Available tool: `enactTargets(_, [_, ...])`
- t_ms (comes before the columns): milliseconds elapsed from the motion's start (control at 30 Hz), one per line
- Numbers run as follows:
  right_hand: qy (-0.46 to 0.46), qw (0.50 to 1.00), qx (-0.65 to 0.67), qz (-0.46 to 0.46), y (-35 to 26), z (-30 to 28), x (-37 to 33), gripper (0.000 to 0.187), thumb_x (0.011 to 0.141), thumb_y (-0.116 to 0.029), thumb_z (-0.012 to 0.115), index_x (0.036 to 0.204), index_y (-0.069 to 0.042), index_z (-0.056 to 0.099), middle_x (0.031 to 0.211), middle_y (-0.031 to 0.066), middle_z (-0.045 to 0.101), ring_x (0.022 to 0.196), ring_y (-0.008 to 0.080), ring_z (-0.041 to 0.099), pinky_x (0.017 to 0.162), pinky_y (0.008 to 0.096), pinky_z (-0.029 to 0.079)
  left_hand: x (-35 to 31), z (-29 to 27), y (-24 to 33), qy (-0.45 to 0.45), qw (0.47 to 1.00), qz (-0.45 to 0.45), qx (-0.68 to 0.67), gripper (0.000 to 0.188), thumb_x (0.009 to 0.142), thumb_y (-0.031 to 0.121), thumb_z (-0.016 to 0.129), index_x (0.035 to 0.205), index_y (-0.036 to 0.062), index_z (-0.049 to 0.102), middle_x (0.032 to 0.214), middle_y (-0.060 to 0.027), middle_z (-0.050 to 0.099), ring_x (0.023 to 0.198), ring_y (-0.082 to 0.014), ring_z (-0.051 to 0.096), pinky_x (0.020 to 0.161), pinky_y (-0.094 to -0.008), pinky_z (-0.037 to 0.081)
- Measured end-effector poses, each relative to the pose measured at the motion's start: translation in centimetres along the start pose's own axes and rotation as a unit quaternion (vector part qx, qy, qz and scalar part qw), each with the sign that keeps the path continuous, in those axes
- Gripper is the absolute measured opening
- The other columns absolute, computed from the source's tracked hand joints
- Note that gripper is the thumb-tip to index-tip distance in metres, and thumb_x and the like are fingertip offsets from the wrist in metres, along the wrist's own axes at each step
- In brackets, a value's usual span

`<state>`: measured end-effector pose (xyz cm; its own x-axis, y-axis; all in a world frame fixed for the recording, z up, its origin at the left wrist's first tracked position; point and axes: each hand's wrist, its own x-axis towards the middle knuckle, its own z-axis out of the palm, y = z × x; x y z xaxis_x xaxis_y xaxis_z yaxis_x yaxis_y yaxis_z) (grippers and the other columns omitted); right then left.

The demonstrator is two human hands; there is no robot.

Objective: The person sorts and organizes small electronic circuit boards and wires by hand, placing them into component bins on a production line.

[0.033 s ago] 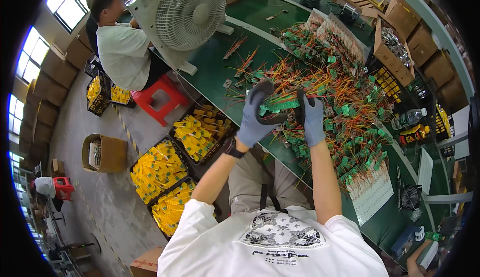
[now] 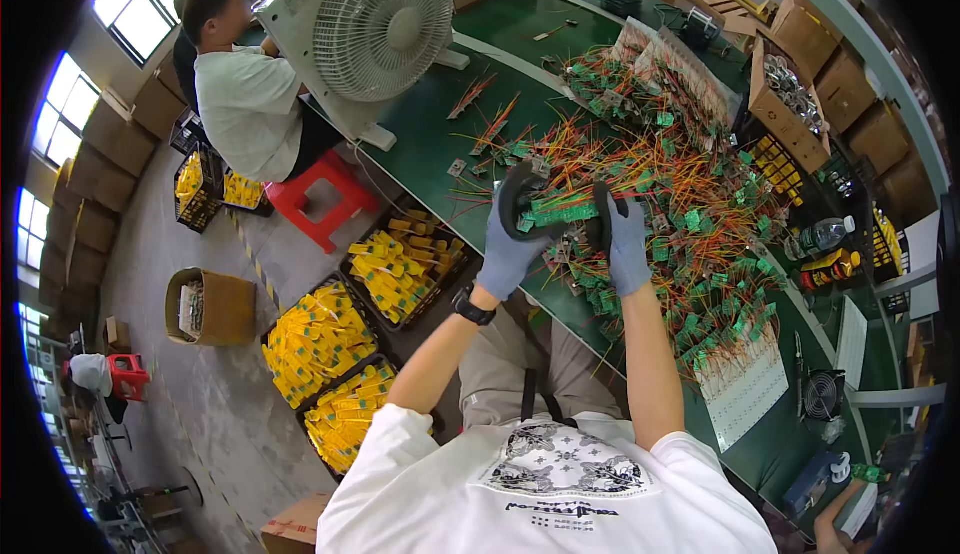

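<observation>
Both my hands wear grey-blue gloves with black palms and fingertips, over the near edge of the green table. Between them runs a row of small green circuit boards with red and yellow wires. My left hand is curled round the row's left end, thumb below and fingers above. At its right end my right hand is closed on the boards, its black fingertips hiding part of them. A large tangled heap of similar wired boards spreads beneath and to the right of my hands.
A white fan stands on the table at far left, beside a seated co-worker on a red stool. Black crates of yellow parts sit on the floor to my left. Bottles and a white panel lie at right.
My left hand's fingers and thumb have drawn closer together round the left end of the boards. The right hand stays nearly still.
</observation>
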<state>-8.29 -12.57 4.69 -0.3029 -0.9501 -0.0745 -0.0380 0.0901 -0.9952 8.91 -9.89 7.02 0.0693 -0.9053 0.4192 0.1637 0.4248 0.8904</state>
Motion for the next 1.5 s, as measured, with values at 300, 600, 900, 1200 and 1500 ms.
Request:
enactTargets(300, [-0.052, 0.861, -0.441, -0.248, -4.0, 4.5, 0.9, 0.041, 0.089, -0.04, 0.059, 0.111, -0.005, 0.062, 0.093, 0.0147, 0.068, 0.084, 0.0327, 0.065, 0.075, 0.0415, 0.05, 1.1, -0.4, -4.2, 0.128, 0.981, -0.1, 0.106, 0.023, 0.088, 0.003, 0.064, 0.11, -0.0034, 0.06, 0.086, -0.008, 0.068, 0.07, -0.0116, 0.063, 0.061, -0.0257, 0.048])
enactTargets(600, [0.109, 0.895, -0.396, -0.174, -3.2, 5.0, -1.1, 0.045, 0.086, -0.046, 0.063, 0.099, -0.003, 0.062, 0.081, 0.013, 0.067, 0.079, 0.0323, 0.066, 0.071, 0.0428, 0.05, 1.9, -1.1, -5.2, 0.118, 0.954, -0.226, -0.157, 0.03, 0.095, 0.026, 0.061, 0.112, 0.0022, 0.053, 0.085, -0.0098, 0.069, 0.068, -0.0189, 0.066, 0.064, -0.0273, 0.05])
enactTargets(900, [-0.017, 0.897, -0.361, -0.253, -2.2, 6.3, 0.3, 0.034, 0.085, -0.038, 0.063, 0.098, -0.006, 0.063, 0.089, 0.0132, 0.067, 0.077, 0.0324, 0.066, 0.067, 0.0397, 0.052, 2.4, -1.7, -7.1, 0.131, 0.979, -0.158, 0.011, 0.018, 0.093, 0.005, 0.058, 0.11, 0.0011, 0.063, 0.093, -0.0029, 0.065, 0.074, -0.0095, 0.059, 0.062, -0.0222, 0.047])
enactTargets(1200, [0.0, 0.912, -0.373, -0.172, -3.2, 5.2, -1.8, 0.04, 0.085, -0.042, 0.064, 0.107, -0.009, 0.06, 0.093, 0.012, 0.067, 0.083, 0.0304, 0.066, 0.07, 0.0403, 0.052, 2.2, -1.9, -5.3, 0.188, 0.953, -0.212, -0.107, 0.029, 0.097, 0.026, 0.059, 0.116, 0.0045, 0.059, 0.098, -0.0023, 0.061, 0.077, -0.0116, 0.059, 0.069, -0.0262, 0.051])
enactTargets(1500, [-0.056, 0.917, -0.329, -0.218, -0.7, 5.4, -0.7, 0.032, 0.086, -0.038, 0.062, 0.095, -0.007, 0.064, 0.084, 0.0152, 0.068, 0.078, 0.0339, 0.065, 0.067, 0.041, 0.05, 1.8, -0.5, -5.1, 0.088, 0.983, -0.129, -0.097, 0.018, 0.095, 0.009, 0.057, 0.108, -0.0008, 0.064, 0.098, -0.0054, 0.064, 0.082, -0.0124, 0.059, 0.072, -0.0256, 0.047])
